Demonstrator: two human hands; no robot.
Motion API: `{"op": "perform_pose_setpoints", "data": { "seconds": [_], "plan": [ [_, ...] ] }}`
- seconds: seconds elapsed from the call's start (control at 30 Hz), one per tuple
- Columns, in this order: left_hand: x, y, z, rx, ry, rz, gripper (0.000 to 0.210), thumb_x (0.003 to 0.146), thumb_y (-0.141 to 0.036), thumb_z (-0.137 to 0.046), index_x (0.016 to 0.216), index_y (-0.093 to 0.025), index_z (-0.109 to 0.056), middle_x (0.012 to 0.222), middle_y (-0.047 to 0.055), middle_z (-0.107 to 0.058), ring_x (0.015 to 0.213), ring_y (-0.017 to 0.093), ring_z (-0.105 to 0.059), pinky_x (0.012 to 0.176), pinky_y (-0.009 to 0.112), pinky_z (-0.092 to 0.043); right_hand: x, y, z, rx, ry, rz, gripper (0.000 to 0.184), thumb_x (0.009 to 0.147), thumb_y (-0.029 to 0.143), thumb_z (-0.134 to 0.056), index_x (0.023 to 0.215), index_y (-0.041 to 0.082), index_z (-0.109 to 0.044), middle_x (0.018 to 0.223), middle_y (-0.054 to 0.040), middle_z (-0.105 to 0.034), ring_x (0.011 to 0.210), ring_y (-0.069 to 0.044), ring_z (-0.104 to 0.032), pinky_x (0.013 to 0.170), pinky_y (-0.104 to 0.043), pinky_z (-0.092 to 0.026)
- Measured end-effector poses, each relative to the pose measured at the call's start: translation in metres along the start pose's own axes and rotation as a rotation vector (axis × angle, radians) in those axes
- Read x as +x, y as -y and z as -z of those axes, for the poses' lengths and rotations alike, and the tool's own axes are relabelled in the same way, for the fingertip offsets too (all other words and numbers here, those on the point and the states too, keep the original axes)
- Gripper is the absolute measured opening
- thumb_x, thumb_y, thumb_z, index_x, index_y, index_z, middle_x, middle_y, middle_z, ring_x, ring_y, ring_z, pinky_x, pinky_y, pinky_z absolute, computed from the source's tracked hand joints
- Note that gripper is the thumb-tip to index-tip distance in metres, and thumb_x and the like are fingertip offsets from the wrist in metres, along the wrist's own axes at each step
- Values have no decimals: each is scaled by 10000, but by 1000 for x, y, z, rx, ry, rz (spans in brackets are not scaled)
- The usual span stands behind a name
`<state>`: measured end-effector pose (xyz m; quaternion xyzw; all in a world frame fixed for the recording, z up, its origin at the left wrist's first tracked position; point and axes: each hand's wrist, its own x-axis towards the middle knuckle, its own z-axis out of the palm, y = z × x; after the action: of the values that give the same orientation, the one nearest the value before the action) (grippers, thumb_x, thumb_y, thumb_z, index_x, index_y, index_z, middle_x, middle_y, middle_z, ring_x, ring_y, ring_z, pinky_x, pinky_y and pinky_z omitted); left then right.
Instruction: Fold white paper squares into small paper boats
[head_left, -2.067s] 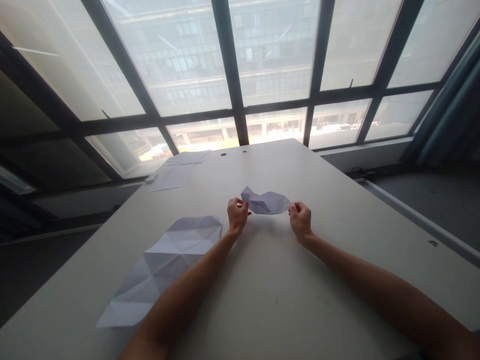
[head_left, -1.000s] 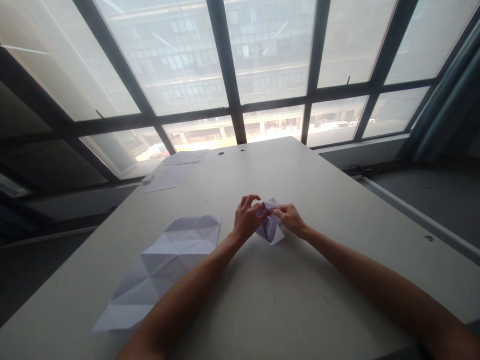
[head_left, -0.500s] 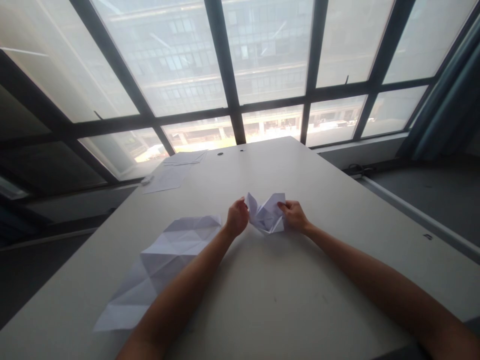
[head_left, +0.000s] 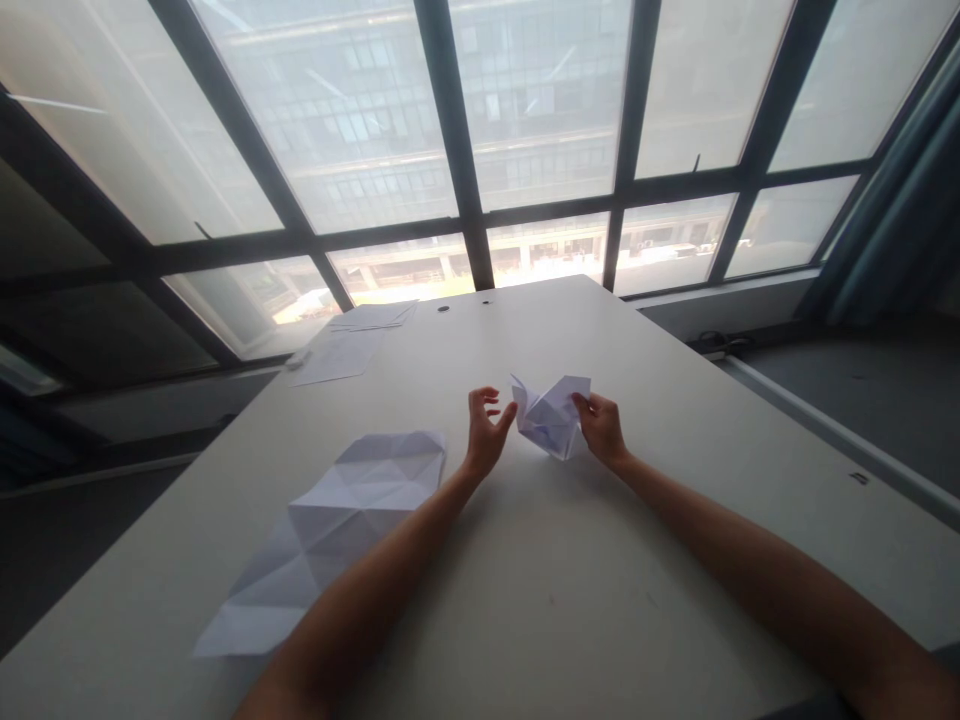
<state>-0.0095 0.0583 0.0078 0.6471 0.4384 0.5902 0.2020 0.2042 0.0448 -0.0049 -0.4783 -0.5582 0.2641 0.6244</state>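
A small folded sheet of white paper (head_left: 551, 420), with several flaps standing up, is held just over the table. My right hand (head_left: 602, 425) pinches its right flap between thumb and fingers. On the other side my left hand (head_left: 489, 428) is open, fingers curled and apart from the thumb. The left thumb tip lies close to the paper's left edge; whether it touches I cannot tell. To the left, creased white paper (head_left: 360, 490) lies spread on the table, partly hidden behind my left forearm.
Flat white sheets (head_left: 341, 355) lie at the table's far left, with a small pale object (head_left: 298, 360) beside them. The white table (head_left: 600, 600) reaches toward large framed windows (head_left: 540, 110). A blue curtain (head_left: 885, 200) hangs at the right.
My left hand has let go of the folded paper's left flap and its fingers have spread. The right hand has moved the paper slightly right and tilted it.
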Motion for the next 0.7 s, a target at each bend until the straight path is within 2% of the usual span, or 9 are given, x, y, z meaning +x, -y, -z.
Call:
{"op": "perform_pose_setpoints", "data": {
  "seconds": [0.03,0.1,0.17,0.27,0.4,0.53,0.7],
  "plan": [
    [-2,-4,1,80,0,-109,261,834,-363,-663,1008,-220,-531,1033,56,-550,950,183,-550,774,318,-502,0,1,1,-21,-18,11,509,857,613,-509,696,141,-611,625,-21,-589,566,-146,-476,514,-248,-352],
    [-7,-13,3,207,72,-294,125,861,-321,-646,901,-221,-582,918,41,-559,902,188,-539,786,340,-488,0,2,1,-46,-40,24,513,869,614,-490,701,143,-606,627,-21,-587,568,-147,-475,516,-248,-353],
    [-10,-20,4,285,207,-432,94,887,-304,-623,831,-228,-628,833,34,-573,851,189,-537,786,352,-477,0,4,1,-50,-42,31,509,877,609,-479,704,147,-602,626,-17,-580,566,-146,-469,515,-247,-348],
    [-13,-28,3,377,382,-580,104,891,-327,-628,846,-257,-690,848,43,-615,853,197,-536,788,356,-461,-2,7,0,-59,-39,42,503,886,606,-469,693,157,-590,607,-5,-556,554,-140,-444,505,-244,-326],
    [-17,-38,2,544,508,-677,140,915,-323,-596,993,-321,-712,971,50,-644,922,209,-527,833,377,-414,-4,10,-2,-107,-51,52,520,888,621,-452,650,171,-561,568,5,-522,548,-138,-419,507,-248,-311],
    [-21,-48,1,677,575,-727,300,934,-204,-545,1171,-356,-650,1132,66,-612,1034,233,-493,868,400,-375,-5,13,-3,-130,-58,65,509,903,592,-449,641,171,-568,573,-5,-553,557,-143,-439,518,-250,-322],
    [-24,-57,0,710,648,-768,372,903,-110,-551,1182,-343,-629,1241,61,-559,1119,251,-452,902,408,-363,-5,14,-3,-105,-58,70,469,915,545,-467,672,166,-597,613,-21,-605,546,-142,-468,520,-253,-340]
  ]
}}
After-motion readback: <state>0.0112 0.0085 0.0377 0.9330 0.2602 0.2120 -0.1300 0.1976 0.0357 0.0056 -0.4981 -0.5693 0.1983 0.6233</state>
